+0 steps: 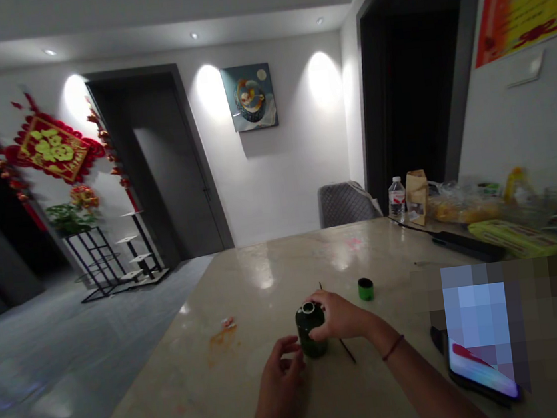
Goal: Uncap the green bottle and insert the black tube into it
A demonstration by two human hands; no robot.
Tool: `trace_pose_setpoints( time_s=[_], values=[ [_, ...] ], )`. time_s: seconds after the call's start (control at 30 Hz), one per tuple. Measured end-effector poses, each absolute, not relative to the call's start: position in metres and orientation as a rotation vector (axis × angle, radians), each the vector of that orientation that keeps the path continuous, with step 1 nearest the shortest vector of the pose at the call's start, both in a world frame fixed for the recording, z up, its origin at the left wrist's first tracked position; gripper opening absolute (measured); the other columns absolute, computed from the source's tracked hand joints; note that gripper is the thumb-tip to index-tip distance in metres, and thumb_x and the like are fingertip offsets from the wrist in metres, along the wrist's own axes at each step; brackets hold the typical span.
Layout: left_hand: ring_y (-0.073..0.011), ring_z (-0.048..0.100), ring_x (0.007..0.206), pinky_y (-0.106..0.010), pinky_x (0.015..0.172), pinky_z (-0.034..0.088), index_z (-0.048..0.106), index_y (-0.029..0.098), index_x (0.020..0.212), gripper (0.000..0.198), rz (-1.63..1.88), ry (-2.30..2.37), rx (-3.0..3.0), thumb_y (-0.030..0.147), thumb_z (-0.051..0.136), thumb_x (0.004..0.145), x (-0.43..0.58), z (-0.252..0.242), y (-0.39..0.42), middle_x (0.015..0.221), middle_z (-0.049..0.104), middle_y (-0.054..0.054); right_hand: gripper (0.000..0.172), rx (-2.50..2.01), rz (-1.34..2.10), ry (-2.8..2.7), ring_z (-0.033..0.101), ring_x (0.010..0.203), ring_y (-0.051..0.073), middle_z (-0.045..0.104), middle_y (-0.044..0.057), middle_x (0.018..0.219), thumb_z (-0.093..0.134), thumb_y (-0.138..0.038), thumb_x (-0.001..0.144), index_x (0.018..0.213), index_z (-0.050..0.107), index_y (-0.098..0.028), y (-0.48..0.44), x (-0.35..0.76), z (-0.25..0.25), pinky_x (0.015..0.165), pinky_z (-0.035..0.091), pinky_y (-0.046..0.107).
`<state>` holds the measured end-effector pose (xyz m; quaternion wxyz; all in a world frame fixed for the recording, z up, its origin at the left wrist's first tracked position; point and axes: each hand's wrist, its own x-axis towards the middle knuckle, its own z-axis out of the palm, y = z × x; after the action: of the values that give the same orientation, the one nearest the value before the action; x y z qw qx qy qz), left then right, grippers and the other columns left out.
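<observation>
A dark green bottle (312, 347) with a light-rimmed open mouth stands upright on the table. My right hand (342, 316) grips it from the right, with the thumb across its front and the fingers around its shoulder. My left hand (283, 371) is close to the bottle's lower left side, its fingers loosely curved with a gap to the thumb; I cannot tell whether the fingertips touch the glass. Behind and to the right stands a small green cap (366, 289), its dark hollow side up. A thin dark stick (348, 351) lies on the table, partly hidden by my right hand.
On the glossy table (189, 393), an orange smear (222, 336) lies to the left. A lit phone (482, 370) is at the right, beside a blurred-out patch. Farther back right are a water bottle (397, 201), a paper bag (416, 196) and a green-yellow packet (518, 239). A grey chair (346, 204) stands behind.
</observation>
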<state>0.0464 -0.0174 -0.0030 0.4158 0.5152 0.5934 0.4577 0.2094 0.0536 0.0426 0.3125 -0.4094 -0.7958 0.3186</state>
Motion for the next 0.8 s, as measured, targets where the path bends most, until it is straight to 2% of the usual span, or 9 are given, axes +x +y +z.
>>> trace_pose_setpoints(
  time_s=[0.1,0.23,0.4,0.53,0.67,0.8],
  values=[
    [-0.0134,0.057,0.063,-0.024,0.054,0.043,0.055,0.017,0.091,0.046,1.149,1.481,1.264,0.052,0.056,0.062,0.048,0.000,-0.017,0.089,0.060,-0.006,0.058,-1.044,0.909,-2.099,0.055,0.094,0.021,0.058,0.009,0.107,0.069,-0.020,0.051,0.107,0.057,-0.013,0.054,0.208,0.041,0.084,0.043,0.029],
    [-0.0139,0.057,0.064,-0.024,0.054,0.042,0.056,0.016,0.090,0.047,1.170,1.444,1.209,0.052,0.058,0.061,0.047,0.001,-0.016,0.082,0.060,-0.005,0.075,-0.985,1.131,-2.074,0.051,0.105,0.021,0.053,0.010,0.118,0.069,-0.020,0.054,0.124,0.043,-0.013,0.054,0.213,0.039,0.091,0.039,0.031],
    [-0.0141,0.058,0.064,-0.024,0.054,0.043,0.056,0.017,0.087,0.038,1.167,1.416,1.183,0.046,0.058,0.063,0.044,0.003,-0.016,0.080,0.061,-0.004,0.089,-1.082,1.130,-2.122,0.045,0.114,0.024,0.046,0.014,0.127,0.075,-0.031,0.049,0.127,0.038,-0.012,0.052,0.215,0.040,0.097,0.034,0.034],
    [-0.0137,0.057,0.063,-0.025,0.055,0.044,0.057,0.017,0.083,0.039,1.156,1.414,1.183,0.049,0.058,0.060,0.042,0.004,-0.015,0.079,0.061,-0.003,0.087,-1.187,1.056,-2.153,0.052,0.104,0.025,0.055,0.011,0.114,0.077,-0.037,0.045,0.122,0.042,-0.014,0.050,0.208,0.037,0.090,0.039,0.034],
    [-0.0130,0.057,0.060,-0.025,0.054,0.044,0.057,0.017,0.080,0.042,1.138,1.426,1.194,0.053,0.057,0.058,0.039,0.002,-0.013,0.076,0.062,-0.003,0.077,-1.247,1.022,-2.160,0.056,0.091,0.023,0.060,0.007,0.099,0.078,-0.036,0.043,0.111,0.047,-0.016,0.050,0.203,0.034,0.078,0.043,0.032],
    [-0.0134,0.058,0.060,-0.024,0.052,0.042,0.057,0.017,0.080,0.041,1.149,1.451,1.196,0.052,0.056,0.059,0.034,0.000,-0.010,0.078,0.063,-0.004,0.069,-1.197,1.017,-2.130,0.056,0.089,0.021,0.060,0.005,0.097,0.077,-0.031,0.045,0.106,0.048,-0.017,0.051,0.201,0.032,0.076,0.043,0.030]
  ],
)
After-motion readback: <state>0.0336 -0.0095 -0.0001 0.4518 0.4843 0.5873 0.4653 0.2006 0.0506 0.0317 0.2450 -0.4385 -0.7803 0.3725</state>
